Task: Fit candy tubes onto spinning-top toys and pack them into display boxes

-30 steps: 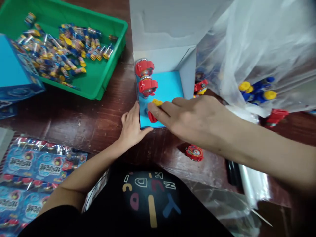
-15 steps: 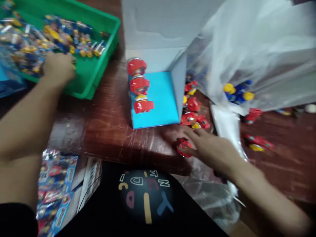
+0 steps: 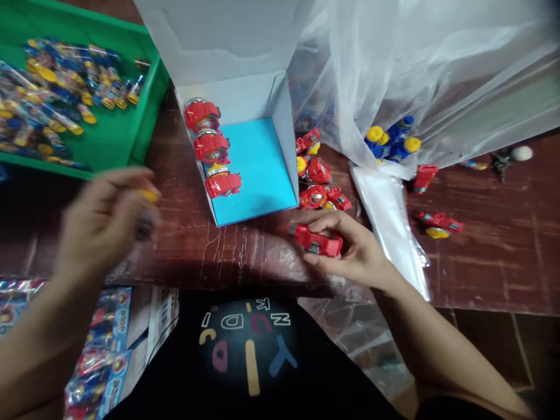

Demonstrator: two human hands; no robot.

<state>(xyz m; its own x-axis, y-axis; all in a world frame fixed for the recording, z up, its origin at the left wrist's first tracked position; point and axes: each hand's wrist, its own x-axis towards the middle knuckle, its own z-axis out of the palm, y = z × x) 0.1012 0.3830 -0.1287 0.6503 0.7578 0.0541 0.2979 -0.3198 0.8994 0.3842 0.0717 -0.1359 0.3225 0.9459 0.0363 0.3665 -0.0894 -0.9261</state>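
My left hand (image 3: pixel 98 227), smeared by motion, is closed around a small tube with a yellow end (image 3: pixel 150 195), just in front of the green tray. My right hand (image 3: pixel 356 251) grips a red plastic toy (image 3: pixel 318 240) with grey parts between thumb and fingers, above the table by the box's front right corner. The white cardboard box (image 3: pixel 280 87) lies open with a light blue panel (image 3: pixel 254 169) inside. Several red toys (image 3: pixel 224 184) with silver and yellow parts stand in a row along its left side.
The green tray (image 3: pixel 144 125) at left holds several small tubes (image 3: pixel 65 87). More red toys (image 3: pixel 315 170) lie right of the box. Clear bags (image 3: pixel 389 216), blue bottles with yellow caps (image 3: pixel 398 143) and a large plastic sheet (image 3: pixel 420 70) are further right. Packaged toys (image 3: pixel 105 350) are at lower left.
My left hand has left the tray with a small tube and come towards me. My right hand has lifted the red toy off the table. The view has shifted right.
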